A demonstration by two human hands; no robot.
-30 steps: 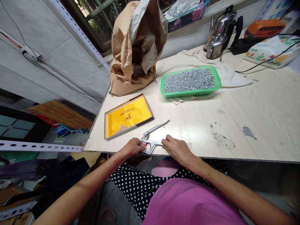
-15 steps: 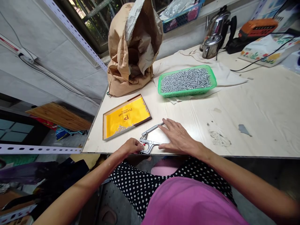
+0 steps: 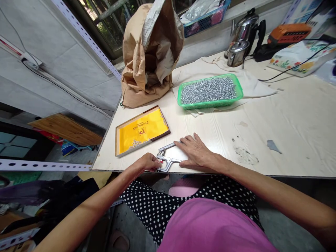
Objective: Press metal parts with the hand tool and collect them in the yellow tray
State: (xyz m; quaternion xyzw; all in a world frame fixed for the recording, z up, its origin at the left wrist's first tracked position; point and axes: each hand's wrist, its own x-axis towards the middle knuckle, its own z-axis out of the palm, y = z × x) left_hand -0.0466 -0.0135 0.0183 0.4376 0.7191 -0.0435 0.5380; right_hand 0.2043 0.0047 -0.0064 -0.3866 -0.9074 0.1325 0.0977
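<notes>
A metal plier-like press tool (image 3: 166, 158) lies at the near edge of the pale wooden table (image 3: 288, 133). My left hand (image 3: 147, 162) is closed at the tool's head, pinching something too small to make out. My right hand (image 3: 195, 151) lies over the tool's two handles, fingers stretched along the upper handle and thumb by the lower one. Just beyond the tool sits a shallow yellow-lined box lid (image 3: 141, 130) with a few small metal pieces in its near corner.
A green basket (image 3: 210, 91) full of small metal screws stands on a white cloth farther back. A crumpled brown paper sack (image 3: 151, 56) stands at the table's far left. Steel kettles (image 3: 240, 35), an orange device (image 3: 288, 33) and a black cable lie at the far right.
My right hand moved from the lower handle up onto the upper handle and now rests across both. My left hand has stayed at the tool's head.
</notes>
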